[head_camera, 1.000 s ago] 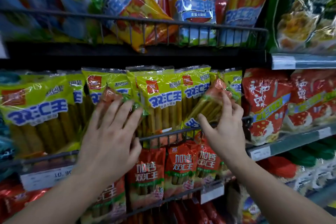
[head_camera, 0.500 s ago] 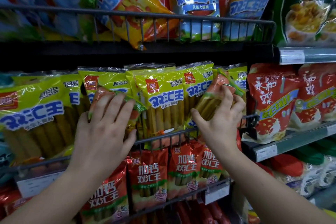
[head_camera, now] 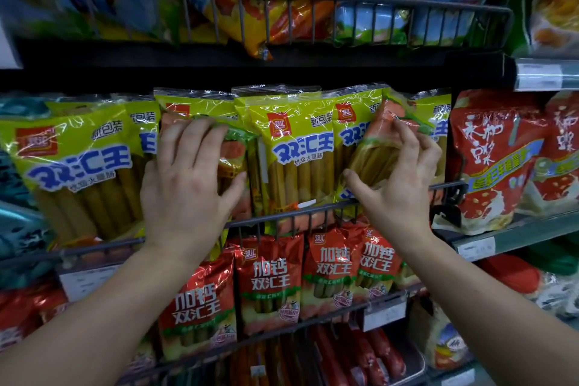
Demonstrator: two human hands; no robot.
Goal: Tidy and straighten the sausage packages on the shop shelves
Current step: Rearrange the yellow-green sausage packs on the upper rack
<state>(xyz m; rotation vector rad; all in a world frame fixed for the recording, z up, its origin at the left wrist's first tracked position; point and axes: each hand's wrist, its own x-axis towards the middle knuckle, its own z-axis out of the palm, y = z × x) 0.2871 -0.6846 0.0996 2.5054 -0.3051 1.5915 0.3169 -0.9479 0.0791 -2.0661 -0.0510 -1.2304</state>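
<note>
Two sausage packs stand out of line in the yellow row at mid frame, behind the wire rail [head_camera: 313, 213]. The left hand [head_camera: 185, 185] lies spread over the left pack [head_camera: 233, 150], with the fingers across its top and the thumb out against its right side. Whether it clasps the pack or only presses it back, I cannot tell. The right hand [head_camera: 398, 178] holds the right pack [head_camera: 372, 160] in a medium-width pinch, thumb under the lower end and fingers curled over the upper face.

These packs are probably light. The film looks thin, glossy and slippery, and it should crinkle and flex, while the sausages inside give a stiff core. The best hold is likely across the body where the sausages lie, not on the floppy sealed top.

The right pack is tilted. Its long axis runs from lower left to upper right, with its orange top leaning right over its yellow neighbours. The left pack looks near upright with its top up, though the hand hides most of it. The yellow pack [head_camera: 294, 147] between them stands straight and shows how both should sit.
</note>
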